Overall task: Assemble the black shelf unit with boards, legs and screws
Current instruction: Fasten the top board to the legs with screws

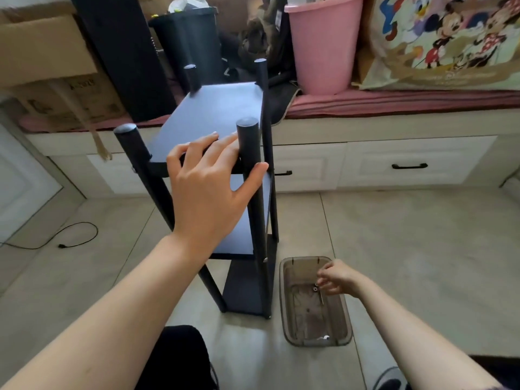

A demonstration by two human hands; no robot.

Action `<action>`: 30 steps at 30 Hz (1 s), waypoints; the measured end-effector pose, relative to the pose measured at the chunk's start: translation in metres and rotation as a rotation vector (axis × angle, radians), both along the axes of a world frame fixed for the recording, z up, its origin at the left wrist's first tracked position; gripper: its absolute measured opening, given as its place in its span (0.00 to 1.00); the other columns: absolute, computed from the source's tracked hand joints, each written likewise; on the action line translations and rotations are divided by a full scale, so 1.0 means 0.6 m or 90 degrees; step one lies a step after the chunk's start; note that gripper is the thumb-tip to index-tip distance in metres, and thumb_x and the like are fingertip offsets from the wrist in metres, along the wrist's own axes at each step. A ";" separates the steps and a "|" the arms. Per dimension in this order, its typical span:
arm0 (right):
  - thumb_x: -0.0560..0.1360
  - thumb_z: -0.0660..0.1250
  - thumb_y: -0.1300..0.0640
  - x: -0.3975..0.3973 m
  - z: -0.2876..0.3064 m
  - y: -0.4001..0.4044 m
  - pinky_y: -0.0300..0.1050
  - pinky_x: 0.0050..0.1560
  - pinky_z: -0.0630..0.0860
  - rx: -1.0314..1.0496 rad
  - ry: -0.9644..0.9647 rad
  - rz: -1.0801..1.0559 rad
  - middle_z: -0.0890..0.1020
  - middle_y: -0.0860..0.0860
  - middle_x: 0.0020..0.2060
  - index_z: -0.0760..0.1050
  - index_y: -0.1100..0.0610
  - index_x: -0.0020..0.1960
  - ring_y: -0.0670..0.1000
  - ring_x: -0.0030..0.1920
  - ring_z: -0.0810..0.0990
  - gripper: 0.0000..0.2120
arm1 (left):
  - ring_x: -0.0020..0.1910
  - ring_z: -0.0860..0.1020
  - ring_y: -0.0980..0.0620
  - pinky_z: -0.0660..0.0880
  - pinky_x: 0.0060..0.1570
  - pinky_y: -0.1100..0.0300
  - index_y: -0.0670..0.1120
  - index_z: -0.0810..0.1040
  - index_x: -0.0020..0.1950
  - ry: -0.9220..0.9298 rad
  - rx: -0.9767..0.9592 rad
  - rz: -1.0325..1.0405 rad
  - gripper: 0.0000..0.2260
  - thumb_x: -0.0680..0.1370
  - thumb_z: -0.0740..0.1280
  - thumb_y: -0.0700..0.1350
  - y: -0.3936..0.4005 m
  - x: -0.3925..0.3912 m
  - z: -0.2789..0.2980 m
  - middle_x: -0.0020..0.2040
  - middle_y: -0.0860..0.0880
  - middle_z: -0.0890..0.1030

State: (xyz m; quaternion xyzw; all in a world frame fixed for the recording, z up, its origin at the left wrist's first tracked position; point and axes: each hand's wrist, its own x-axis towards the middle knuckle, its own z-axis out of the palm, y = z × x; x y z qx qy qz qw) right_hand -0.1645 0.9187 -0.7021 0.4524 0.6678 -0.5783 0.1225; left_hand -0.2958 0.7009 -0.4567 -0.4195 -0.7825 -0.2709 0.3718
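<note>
The black shelf unit (219,114) stands upright on the tiled floor, with three boards held between four round black legs. My left hand (208,181) rests on the front edge of the top board, fingers spread, thumb against the front right leg (249,147). Lower right, my right hand (336,277) reaches into a smoky clear plastic tray (287,305) and pinches a screw (317,288) at its head. A few more small metal parts lie in the tray.
A window bench with white drawers runs behind the shelf. On it stand a pink bucket (323,46), a black bin (188,38), cardboard boxes (47,52) and a cartoon-print bag (450,43). A black cable (67,237) lies on the floor at left.
</note>
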 end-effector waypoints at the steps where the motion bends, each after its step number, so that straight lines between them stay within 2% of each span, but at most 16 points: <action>1: 0.80 0.56 0.67 0.000 -0.017 -0.010 0.38 0.25 0.68 0.015 -0.025 0.034 0.74 0.57 0.34 0.70 0.61 0.45 0.51 0.28 0.72 0.07 | 0.65 0.77 0.44 0.63 0.65 0.47 0.45 0.83 0.60 0.010 0.002 0.002 0.22 0.82 0.60 0.61 0.001 -0.001 -0.002 0.59 0.49 0.84; 3: 0.79 0.57 0.67 -0.004 -0.051 -0.028 0.40 0.26 0.67 0.076 -0.081 0.107 0.73 0.57 0.33 0.68 0.60 0.41 0.52 0.28 0.71 0.09 | 0.64 0.78 0.45 0.64 0.65 0.46 0.45 0.84 0.58 0.026 0.014 0.007 0.22 0.83 0.60 0.60 0.004 -0.001 -0.005 0.58 0.49 0.84; 6: 0.80 0.60 0.63 -0.018 -0.095 -0.044 0.41 0.33 0.70 0.214 -0.162 0.219 0.77 0.58 0.42 0.68 0.58 0.38 0.55 0.40 0.77 0.11 | 0.62 0.79 0.44 0.66 0.63 0.45 0.44 0.84 0.55 0.053 0.035 0.012 0.21 0.83 0.62 0.59 0.010 -0.004 -0.010 0.56 0.49 0.85; 7: 0.80 0.60 0.62 -0.025 -0.108 -0.046 0.41 0.38 0.70 0.246 -0.181 0.250 0.78 0.58 0.46 0.70 0.57 0.40 0.55 0.46 0.79 0.10 | 0.61 0.79 0.44 0.66 0.63 0.44 0.44 0.84 0.54 0.060 0.039 0.011 0.20 0.83 0.62 0.59 0.011 -0.004 -0.012 0.56 0.49 0.85; 9: 0.81 0.59 0.62 -0.035 -0.133 -0.045 0.42 0.48 0.73 0.281 -0.202 0.285 0.80 0.57 0.56 0.75 0.59 0.53 0.56 0.56 0.80 0.06 | 0.61 0.79 0.44 0.66 0.63 0.43 0.44 0.84 0.53 0.066 0.042 0.007 0.21 0.83 0.61 0.59 0.012 -0.004 -0.011 0.55 0.49 0.85; 11: 0.81 0.59 0.62 -0.041 -0.150 -0.040 0.44 0.55 0.75 0.317 -0.215 0.309 0.79 0.57 0.60 0.74 0.61 0.60 0.56 0.59 0.79 0.10 | 0.60 0.79 0.44 0.66 0.63 0.43 0.44 0.84 0.53 0.061 0.039 0.012 0.21 0.83 0.60 0.59 0.015 -0.002 -0.009 0.55 0.50 0.85; 13: 0.80 0.59 0.62 -0.043 -0.168 -0.034 0.47 0.60 0.75 0.343 -0.217 0.322 0.77 0.58 0.63 0.74 0.61 0.62 0.57 0.61 0.77 0.12 | 0.60 0.79 0.44 0.67 0.63 0.41 0.44 0.84 0.53 0.056 0.036 0.019 0.21 0.83 0.60 0.58 0.015 0.000 -0.009 0.55 0.50 0.84; 15: 0.80 0.56 0.63 -0.046 -0.188 -0.024 0.48 0.61 0.74 0.340 -0.205 0.310 0.75 0.59 0.64 0.73 0.62 0.62 0.57 0.61 0.76 0.13 | 0.60 0.80 0.44 0.67 0.62 0.39 0.44 0.84 0.52 0.054 0.034 0.017 0.21 0.83 0.59 0.59 0.018 0.000 -0.010 0.54 0.50 0.84; 19: 0.81 0.52 0.63 -0.053 -0.220 0.002 0.45 0.54 0.72 0.337 -0.177 0.320 0.76 0.59 0.62 0.74 0.61 0.59 0.56 0.58 0.77 0.14 | 0.60 0.79 0.45 0.66 0.63 0.40 0.45 0.84 0.53 0.045 0.026 0.022 0.21 0.83 0.58 0.59 0.023 0.004 -0.010 0.52 0.51 0.84; 24: 0.81 0.53 0.62 -0.073 -0.237 0.026 0.47 0.62 0.74 0.429 -0.194 0.413 0.77 0.58 0.63 0.74 0.60 0.65 0.57 0.63 0.77 0.16 | 0.60 0.78 0.44 0.64 0.62 0.43 0.44 0.84 0.55 0.034 0.016 0.027 0.21 0.83 0.59 0.58 0.026 0.008 -0.008 0.52 0.51 0.83; 30: 0.81 0.54 0.64 -0.076 -0.237 0.090 0.48 0.63 0.74 0.524 -0.238 0.437 0.78 0.58 0.64 0.73 0.59 0.67 0.57 0.64 0.77 0.18 | 0.59 0.78 0.44 0.61 0.62 0.48 0.43 0.84 0.55 0.024 0.018 0.038 0.19 0.81 0.62 0.56 0.033 0.014 -0.004 0.52 0.52 0.82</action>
